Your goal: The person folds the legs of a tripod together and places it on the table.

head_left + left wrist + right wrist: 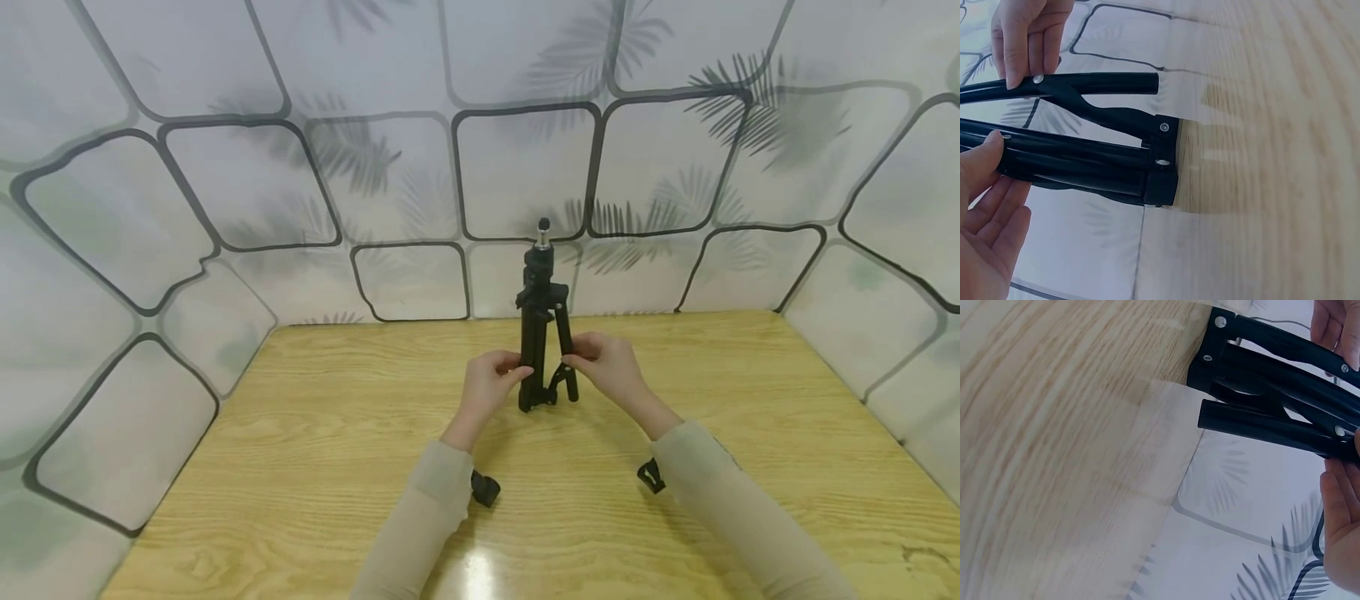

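Observation:
A black folding tripod stand (534, 333) is upright over the wooden table, with a silver stud and black tip at its top. Its right leg (565, 329) is swung slightly out, while the other legs lie close along the centre column. My left hand (491, 379) pinches the leg on the left between thumb and fingers. On the other side my right hand (609, 367) pinches the angled leg near its brace rivet. In the left wrist view the riveted brace (1107, 119) links that leg to the bottom bracket (1163, 161), which is close to the tabletop.
The wooden table (315, 467) reaches back to a patterned white curtain (405, 183), which also runs along both sides. Black strap pieces show beside the left sleeve (438, 483) and the right sleeve (712, 479).

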Demonstrator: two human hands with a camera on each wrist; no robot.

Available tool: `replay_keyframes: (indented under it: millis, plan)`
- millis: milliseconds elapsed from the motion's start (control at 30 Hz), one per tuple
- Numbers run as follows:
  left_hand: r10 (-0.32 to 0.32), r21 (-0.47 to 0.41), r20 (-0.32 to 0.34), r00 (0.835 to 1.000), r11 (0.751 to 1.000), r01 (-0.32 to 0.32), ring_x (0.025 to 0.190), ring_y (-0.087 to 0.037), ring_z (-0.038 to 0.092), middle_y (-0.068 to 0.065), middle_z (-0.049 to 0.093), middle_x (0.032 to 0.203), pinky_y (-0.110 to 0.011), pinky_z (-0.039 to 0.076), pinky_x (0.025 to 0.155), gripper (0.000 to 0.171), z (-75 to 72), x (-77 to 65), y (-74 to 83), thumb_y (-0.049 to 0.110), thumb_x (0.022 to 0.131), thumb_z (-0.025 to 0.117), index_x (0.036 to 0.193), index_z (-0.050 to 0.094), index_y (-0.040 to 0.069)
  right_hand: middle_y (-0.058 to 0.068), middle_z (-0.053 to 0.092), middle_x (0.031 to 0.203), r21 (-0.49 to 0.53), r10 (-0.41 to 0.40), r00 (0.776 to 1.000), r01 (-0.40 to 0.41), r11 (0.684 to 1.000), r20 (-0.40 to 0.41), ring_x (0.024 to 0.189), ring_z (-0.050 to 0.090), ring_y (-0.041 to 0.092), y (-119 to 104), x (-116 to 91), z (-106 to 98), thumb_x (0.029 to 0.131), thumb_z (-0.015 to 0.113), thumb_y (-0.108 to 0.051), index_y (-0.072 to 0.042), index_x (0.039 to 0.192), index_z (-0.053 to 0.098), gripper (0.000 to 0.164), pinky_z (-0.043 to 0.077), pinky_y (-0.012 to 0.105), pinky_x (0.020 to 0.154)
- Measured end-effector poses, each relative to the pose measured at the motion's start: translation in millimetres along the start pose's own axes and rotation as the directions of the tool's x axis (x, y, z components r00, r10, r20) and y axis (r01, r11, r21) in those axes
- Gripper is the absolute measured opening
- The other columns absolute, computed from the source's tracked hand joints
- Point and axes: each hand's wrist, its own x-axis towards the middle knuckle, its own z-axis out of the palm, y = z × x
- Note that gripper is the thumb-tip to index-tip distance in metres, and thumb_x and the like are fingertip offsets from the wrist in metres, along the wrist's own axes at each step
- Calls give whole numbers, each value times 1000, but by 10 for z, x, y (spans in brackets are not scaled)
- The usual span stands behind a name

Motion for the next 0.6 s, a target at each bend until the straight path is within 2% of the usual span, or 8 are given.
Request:
replay_keyframes:
  millis: [133,367,600]
  plan:
    - [-11,-19,0,1000,1000,11,82,-15,61,-6,66,90,-26,48,73,24,-6,10,-17,21,81,65,97,67,3,13,66,87,1,3,1000,-3,1000,7,73,63,20,-10,-16,-1,78,67,-10,1,97,64,22,51,33,63]
    - [-6,-55,4,1000,998,7,83,-17,61,-9,65,93,-24,49,70,25,-41,25,-24,17,82,64,101,65,1,10,66,88,-21,52,998,-51,998,29,74,63,19,-52,-45,0,79,67,-16,-2,97,64,22,51,32,63]
    - [-21,-64,23,999,998,23,83,-19,62,-10,65,94,-25,50,70,25,-51,25,-29,16,82,63,102,65,0,10,66,86,-28,51,998,-51,998,21,72,63,19,-57,-47,31,79,67,-16,-2,95,65,21,51,32,62]
